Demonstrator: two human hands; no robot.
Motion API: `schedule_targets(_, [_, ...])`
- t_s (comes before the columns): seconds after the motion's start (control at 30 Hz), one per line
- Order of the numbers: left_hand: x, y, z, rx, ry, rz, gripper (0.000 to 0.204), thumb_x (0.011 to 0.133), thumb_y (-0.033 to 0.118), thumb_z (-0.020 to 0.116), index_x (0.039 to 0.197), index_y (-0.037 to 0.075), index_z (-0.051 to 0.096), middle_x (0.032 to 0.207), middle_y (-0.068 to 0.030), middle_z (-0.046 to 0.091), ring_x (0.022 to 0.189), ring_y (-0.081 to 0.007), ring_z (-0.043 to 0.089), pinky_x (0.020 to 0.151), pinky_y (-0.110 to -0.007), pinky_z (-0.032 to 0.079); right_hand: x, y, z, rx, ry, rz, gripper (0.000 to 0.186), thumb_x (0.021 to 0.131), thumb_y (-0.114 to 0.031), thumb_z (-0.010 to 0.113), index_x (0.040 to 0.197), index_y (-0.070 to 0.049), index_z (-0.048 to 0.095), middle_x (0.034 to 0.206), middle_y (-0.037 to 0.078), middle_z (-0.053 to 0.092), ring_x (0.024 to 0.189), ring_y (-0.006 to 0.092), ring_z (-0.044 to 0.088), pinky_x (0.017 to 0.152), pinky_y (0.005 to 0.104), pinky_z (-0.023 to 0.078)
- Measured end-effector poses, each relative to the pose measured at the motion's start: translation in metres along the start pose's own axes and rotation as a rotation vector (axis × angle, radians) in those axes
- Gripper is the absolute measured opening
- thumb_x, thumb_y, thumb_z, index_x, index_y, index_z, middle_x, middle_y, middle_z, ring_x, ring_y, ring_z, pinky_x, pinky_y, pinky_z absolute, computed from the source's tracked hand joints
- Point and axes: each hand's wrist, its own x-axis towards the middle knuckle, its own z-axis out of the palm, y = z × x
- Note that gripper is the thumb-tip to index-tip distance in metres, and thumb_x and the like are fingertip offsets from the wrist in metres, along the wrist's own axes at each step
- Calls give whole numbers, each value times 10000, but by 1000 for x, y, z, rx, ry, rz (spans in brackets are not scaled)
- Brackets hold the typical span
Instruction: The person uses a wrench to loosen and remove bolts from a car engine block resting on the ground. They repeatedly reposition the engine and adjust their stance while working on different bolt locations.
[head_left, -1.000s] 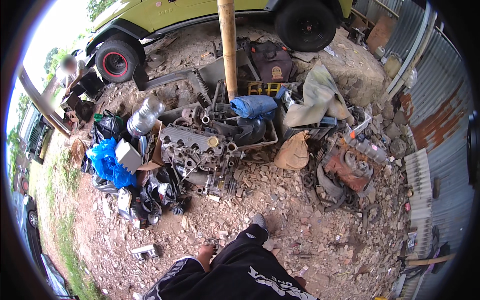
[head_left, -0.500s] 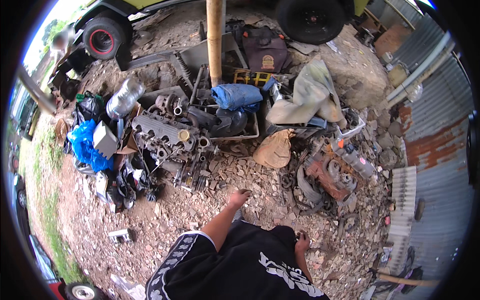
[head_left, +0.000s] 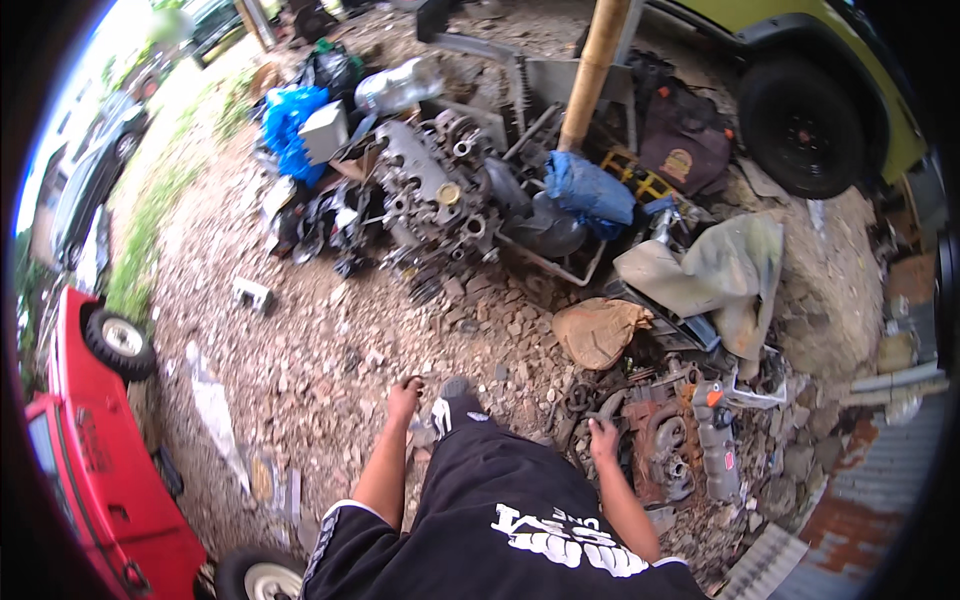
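My left hand hangs over the gravel beside my shoe, fingers loosely apart and nothing seen in it. On the other side, my right hand is also open and empty, nearest to a pile of rusty engine parts with a grey cover. Whether it touches any part there I cannot tell; it seems to hang above them. Ahead lies a large greasy engine with a yellowish cap. A small silvery metal part rests alone on the gravel to the left.
A tan sack, a blue tarp bundle and a draped pale sheet lie ahead right. A bamboo post stands among the parts. Left are blue plastic bags and a red vehicle. Corrugated metal lies right.
The view has swung left, so the scene sits farther right and the red vehicle shows more fully. My shoe shows more clearly. My right hand has come forward beside the engine parts.
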Motion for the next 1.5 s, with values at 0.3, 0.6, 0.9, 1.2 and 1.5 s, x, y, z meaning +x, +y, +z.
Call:
schedule_targets(0.3, [-235,-120,40,-336,378,-177,291,1009,197,588,1188,-7,692,1028,-98,755,842,-189,735,705,-296,543,102,55,-75,175,-83,84,242,982,-164,643,1159,-20,725,1084,115,740,996,228,676,891,347,503])
schedule_targets(0.6, [-299,-170,61,-616,647,-258,305,1034,218,501,1177,34,699,1069,-98,760,854,-202,738,737,-310,528,54,78,-28,12,-405,-100,258,970,-154,642,1187,-32,708,957,46,725,864,132,652,782,280,507])
schedule_targets(0.9, [-291,-138,12,-448,487,13,294,1022,208,575,1217,19,687,1074,-82,748,921,-194,720,789,-307,560,-46,38,-13,-202,-574,-47,290,937,-217,679,1159,-34,716,1027,120,750,986,259,695,886,376,508])
schedule_targets(1.2, [-342,-235,-59,-810,536,-175,430,1015,334,478,1318,47,579,1216,-131,698,1044,-295,695,856,-416,510,-113,44,47,-264,-396,-97,293,911,-258,680,1132,-77,743,1060,162,744,1021,323,701,894,412,527])
schedule_targets(1.5, [-341,-347,-101,-387,-153,-663,447,1035,311,392,1397,96,544,1301,-126,662,1174,-289,643,986,-456,498,-189,33,79,-95,-458,-84,414,924,-339,684,1184,-16,694,1058,172,741,1030,391,680,910,450,535])
